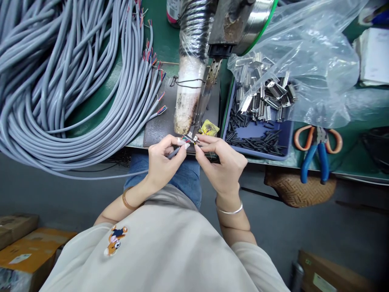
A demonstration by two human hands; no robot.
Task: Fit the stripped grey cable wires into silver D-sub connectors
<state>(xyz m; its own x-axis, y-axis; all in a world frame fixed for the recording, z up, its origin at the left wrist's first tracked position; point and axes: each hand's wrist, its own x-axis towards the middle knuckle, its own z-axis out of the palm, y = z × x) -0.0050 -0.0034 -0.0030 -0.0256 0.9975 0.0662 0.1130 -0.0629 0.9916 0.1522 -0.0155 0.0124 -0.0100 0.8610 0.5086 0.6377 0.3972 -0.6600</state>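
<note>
Near the bench's front edge, my left hand (166, 158) pinches the end of a grey cable (174, 153), its thin coloured wires fanned out at the fingertips. Close on the other side, my right hand (220, 160) has thumb and forefinger pressed together at a small metal connector (192, 137); exactly what they grip is too small to make out. The coloured wires meet the connector between both hands. Just above it, the tip of a soldering iron stand (209, 87) comes down to the connector. A yellow pad (209, 127) lies right behind my right fingers.
A large bundle of grey cables (91, 138) with stripped ends covers the left. A whitish duct (188, 89) hangs close behind my hands, beside a solder spool (258, 24). At right are a blue tray (252, 129) of connectors and black sleeves, a plastic bag (328, 61), scissors (334, 142) and blue-handled pliers (316, 158).
</note>
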